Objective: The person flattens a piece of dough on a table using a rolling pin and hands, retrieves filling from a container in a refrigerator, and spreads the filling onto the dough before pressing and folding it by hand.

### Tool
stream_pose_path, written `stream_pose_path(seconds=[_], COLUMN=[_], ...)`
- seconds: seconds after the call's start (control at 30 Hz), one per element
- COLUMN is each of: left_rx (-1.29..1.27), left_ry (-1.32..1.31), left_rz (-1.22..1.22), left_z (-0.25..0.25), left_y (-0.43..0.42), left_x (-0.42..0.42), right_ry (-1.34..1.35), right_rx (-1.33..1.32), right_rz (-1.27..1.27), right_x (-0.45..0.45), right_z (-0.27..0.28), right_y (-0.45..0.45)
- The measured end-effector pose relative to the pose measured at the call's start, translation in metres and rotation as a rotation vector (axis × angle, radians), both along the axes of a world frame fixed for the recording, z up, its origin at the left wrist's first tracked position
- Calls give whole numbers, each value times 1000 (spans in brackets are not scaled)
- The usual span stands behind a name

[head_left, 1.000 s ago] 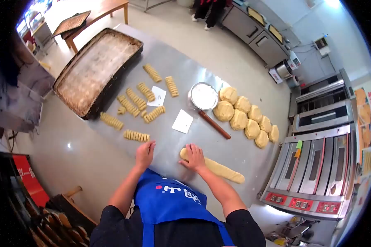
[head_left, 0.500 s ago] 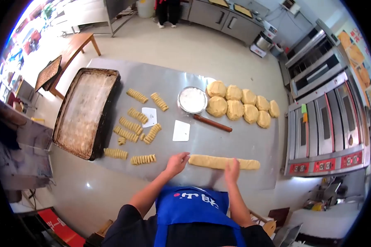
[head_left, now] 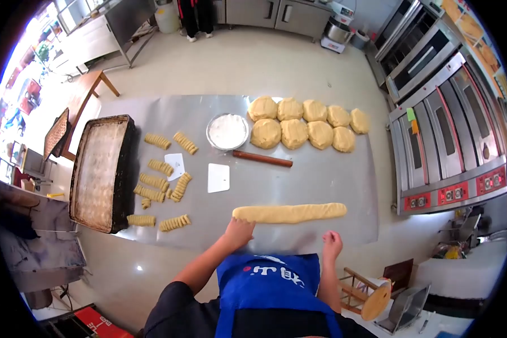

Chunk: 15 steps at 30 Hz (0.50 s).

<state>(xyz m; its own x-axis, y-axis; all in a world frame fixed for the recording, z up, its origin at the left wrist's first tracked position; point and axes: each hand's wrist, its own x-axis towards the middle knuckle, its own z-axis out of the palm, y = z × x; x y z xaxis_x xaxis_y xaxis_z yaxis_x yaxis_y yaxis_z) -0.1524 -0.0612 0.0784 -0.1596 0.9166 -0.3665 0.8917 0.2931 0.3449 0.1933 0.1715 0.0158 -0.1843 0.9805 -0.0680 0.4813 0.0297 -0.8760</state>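
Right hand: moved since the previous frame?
Yes. The right hand was on the dough log; now it is off it, closer to the near edge of the metal table.

1. We see one pale yellow dough roll (head_left: 290,213), long and smooth-skinned, with blunt, rounded ends and slight unevenness along its upper edge.
2. It lies flat, nearly straight and unsliced, its right end a touch higher in our view.
3. Our left hand (head_left: 239,232) meets its left end at the near edge; from that contact, the roll stretches rightward.
4. Its right portion lies just beyond our right hand (head_left: 332,244), apart from those curled fingers.
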Motion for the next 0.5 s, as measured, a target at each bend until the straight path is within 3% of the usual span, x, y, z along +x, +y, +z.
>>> stream_pose_path(seconds=[0.07, 0.13, 0.17, 0.2, 0.23, 0.27, 0.33, 0.43, 0.5], left_rx=[5, 176, 177, 381, 567, 682, 781, 501, 364], left_ry=[8, -568, -554, -963, -1376, -1480, -1233, -611, -499], left_rz=[1, -47, -31, 60, 73, 132, 438, 874, 963], left_z=[12, 40, 71, 103, 135, 153, 161, 136, 113], left_y=[21, 43, 57, 67, 77, 91, 106, 116, 112], left_x=[13, 18, 29, 38, 47, 55, 72, 84, 95], right_ry=[-64, -90, -129, -162, -147, -99, -47, -71, -174], right_rx=[96, 172, 294, 414, 402, 359, 309, 362, 442], right_rz=[218, 332, 504, 671, 683, 700, 740, 788, 754], right_x=[-35, -53, -57, -60, -58, -54, -50, -40, -29], right_z=[22, 44, 52, 56, 56, 53, 51, 55, 58], right_y=[16, 39, 53, 67, 78, 90, 112, 149, 167])
